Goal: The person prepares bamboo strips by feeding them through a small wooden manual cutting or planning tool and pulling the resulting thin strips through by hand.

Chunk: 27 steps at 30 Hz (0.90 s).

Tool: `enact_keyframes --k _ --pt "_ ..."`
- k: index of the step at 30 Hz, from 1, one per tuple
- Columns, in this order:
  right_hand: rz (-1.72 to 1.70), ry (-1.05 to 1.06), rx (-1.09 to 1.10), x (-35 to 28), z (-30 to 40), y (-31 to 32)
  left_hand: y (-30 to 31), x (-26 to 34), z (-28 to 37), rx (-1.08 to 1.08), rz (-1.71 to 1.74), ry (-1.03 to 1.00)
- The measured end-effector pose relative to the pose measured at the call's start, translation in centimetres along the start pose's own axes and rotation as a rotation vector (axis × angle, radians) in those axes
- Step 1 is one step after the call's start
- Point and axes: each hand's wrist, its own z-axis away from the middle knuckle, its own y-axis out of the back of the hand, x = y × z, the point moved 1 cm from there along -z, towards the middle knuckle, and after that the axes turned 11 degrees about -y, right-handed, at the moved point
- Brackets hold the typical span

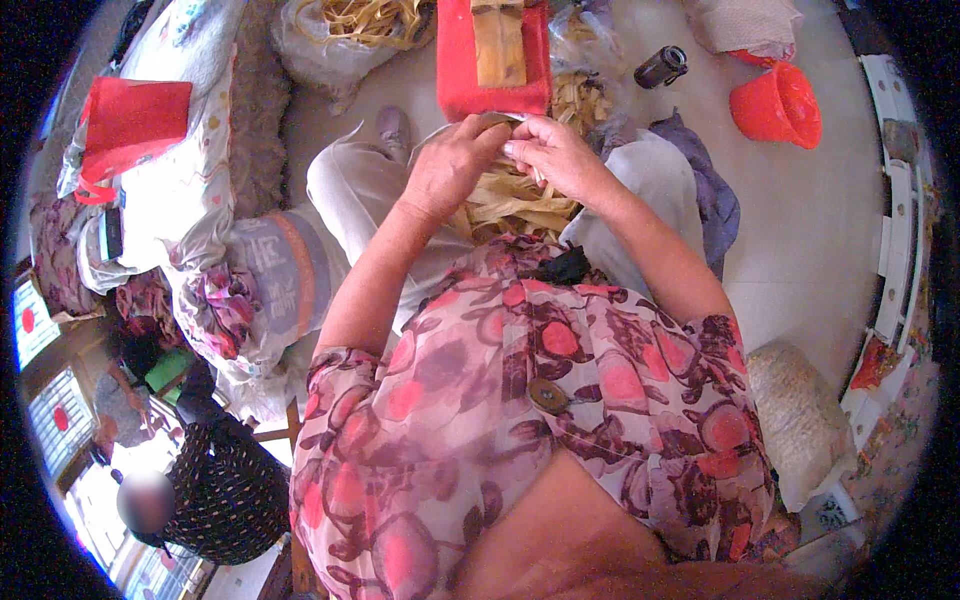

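Note:
My left hand (454,161) and my right hand (555,154) are close together above my lap, the fingers of both closed on a pale, thin piece of woven or folded work (499,118). Its far edge shows just beyond my fingertips; the rest is hidden by my hands. A short pale end sticks out below my right fingers. Under my hands, between my knees, lies a heap of dry, straw-coloured flat strips (517,202). Just beyond my hands stands a red cloth-covered surface (457,82) with a wooden block (501,56) on it.
At the upper left stands a plastic bag (307,41) of pale strips. More short strips (581,101) lie right of the red surface. A black bottle (660,67) and a red bucket (772,105) are farther right. Another person (225,487) is at the lower left.

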Motion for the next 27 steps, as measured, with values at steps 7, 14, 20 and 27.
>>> enact_keyframes --k 7,14,20,27 --pt "0.015 0.189 0.059 -0.9 0.2 -1.4 0.1 -3.5 0.2 -0.042 -0.288 -0.243" --pt "0.021 0.258 0.127 -2.8 0.7 -3.1 0.5 -7.7 -0.2 0.028 -0.347 -0.346" --pt "-0.058 0.22 0.137 -3.8 -0.2 -1.8 0.0 -8.1 -1.7 0.016 -0.254 -0.128" --pt "-0.179 0.197 0.295 -2.8 -5.0 3.9 -1.0 -6.9 -3.7 0.241 1.124 0.517"
